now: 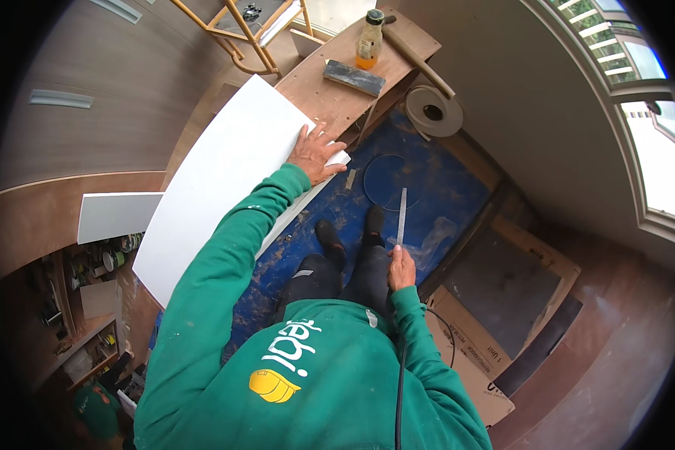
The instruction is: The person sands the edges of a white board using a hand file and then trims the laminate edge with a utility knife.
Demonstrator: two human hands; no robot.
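Where left fingers [334, 148] spread, the white board [221, 157] lies beneath.

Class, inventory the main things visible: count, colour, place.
Long wooden bench: 1, brown, top centre
Wide flat panel: 1, white, on bench
Glass jar: 1, orange contents, on bench
Rectangular block: 1, dark grey, near jar
Wooden-handled tool: 1, brown, bench's right edge
Coiled roll: 1, white, right of bench
Floor sheet: 1, blue, centre
Cane-framed chair: 1, tan, top left
Small flat panel: 1, white, left
Shelf clutter: many pieces, mixed, lower left
Window: 1, white-framed, upper right
Cardboard: uncounted, brown, lower right
Thin metal strip: 1, silver-grey, near centre
Sweatshirt: 1, green, lower centre
Shoes: 2, dark, centre
Left hand: 1, bare, on wide panel
Right hand: 1, bare, holding strip
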